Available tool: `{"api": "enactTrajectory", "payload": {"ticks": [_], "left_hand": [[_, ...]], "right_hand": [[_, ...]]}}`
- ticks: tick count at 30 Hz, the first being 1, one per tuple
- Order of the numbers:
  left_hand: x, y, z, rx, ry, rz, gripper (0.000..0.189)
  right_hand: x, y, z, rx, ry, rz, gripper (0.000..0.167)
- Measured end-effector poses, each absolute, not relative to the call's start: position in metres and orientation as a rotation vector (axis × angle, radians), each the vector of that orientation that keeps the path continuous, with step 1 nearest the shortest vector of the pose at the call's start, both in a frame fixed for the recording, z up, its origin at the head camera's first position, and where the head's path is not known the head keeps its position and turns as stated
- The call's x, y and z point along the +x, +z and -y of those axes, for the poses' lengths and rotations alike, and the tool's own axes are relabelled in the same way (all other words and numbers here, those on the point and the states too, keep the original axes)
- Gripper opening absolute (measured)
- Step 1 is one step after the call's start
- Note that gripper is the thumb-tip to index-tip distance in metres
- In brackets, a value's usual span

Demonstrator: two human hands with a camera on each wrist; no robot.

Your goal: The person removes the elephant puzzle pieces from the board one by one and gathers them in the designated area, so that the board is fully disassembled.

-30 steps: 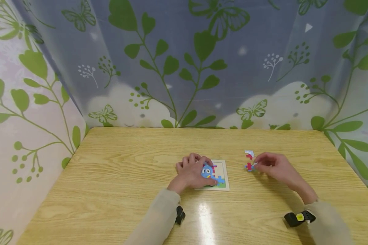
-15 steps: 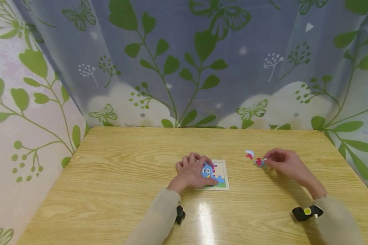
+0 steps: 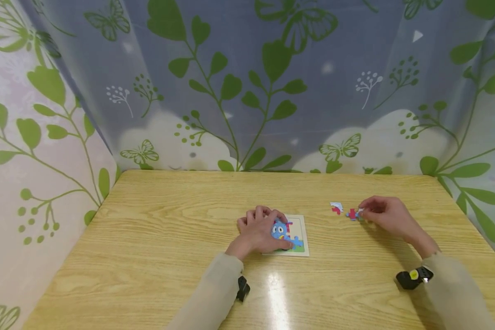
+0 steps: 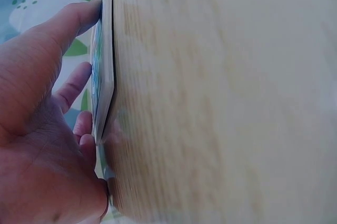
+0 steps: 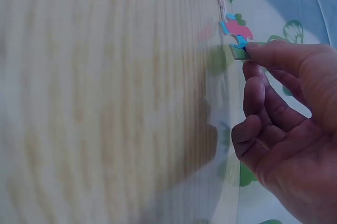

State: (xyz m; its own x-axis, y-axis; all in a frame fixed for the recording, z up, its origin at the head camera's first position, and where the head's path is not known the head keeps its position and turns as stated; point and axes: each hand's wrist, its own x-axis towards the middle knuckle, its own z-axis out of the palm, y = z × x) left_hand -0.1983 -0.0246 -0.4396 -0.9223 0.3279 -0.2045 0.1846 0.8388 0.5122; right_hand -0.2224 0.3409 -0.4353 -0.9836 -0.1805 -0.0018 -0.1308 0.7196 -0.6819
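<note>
- Head view: the left hand (image 3: 257, 233) lies over the left part of the puzzle board (image 3: 300, 229), fingers spread and thumb across its near part; much of the picture is covered, though a blue face with two eyes shows.
- Head view: the right hand (image 3: 387, 217), to the right of the board and well apart from it, pinches a red and blue puzzle piece (image 3: 352, 214) by its right end, which the fingertips hide.
- Head view: a white and red loose piece (image 3: 336, 208) lies on the table (image 3: 148, 256) just left of the pinched one; its print is too small to read. Both sleeves (image 3: 212, 288) are cut off below.
- Left wrist view: the board appears nearly edge-on, its top end out of frame; the thumb tip touches its face, and its picture cannot be made out.
- Right wrist view: thumb and finger pinch the piece's green corner, the other fingers bent; a pale sliver beyond is too thin to identify.
</note>
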Motion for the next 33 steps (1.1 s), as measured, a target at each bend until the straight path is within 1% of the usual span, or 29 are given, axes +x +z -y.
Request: {"api": "enactTrajectory", "payload": {"ticks": [7,20,33], "left_hand": [[-0.199,-0.439,0.025,0.396,0.726,-2.738,0.050],[-0.200,-0.437,0.024,0.397,0.695,-2.748,0.051],[-0.197,-0.438,0.024,0.389,0.701,-2.754,0.051]], "right_hand": [[-0.230,-0.435,-0.344,-0.292,-1.055,-2.915,0.022],[-0.242,-0.443,-0.349,-0.233,-1.000,-2.925,0.030],[-0.246,-0.444,-0.349,-0.271,-0.953,-2.946,0.028]]}}
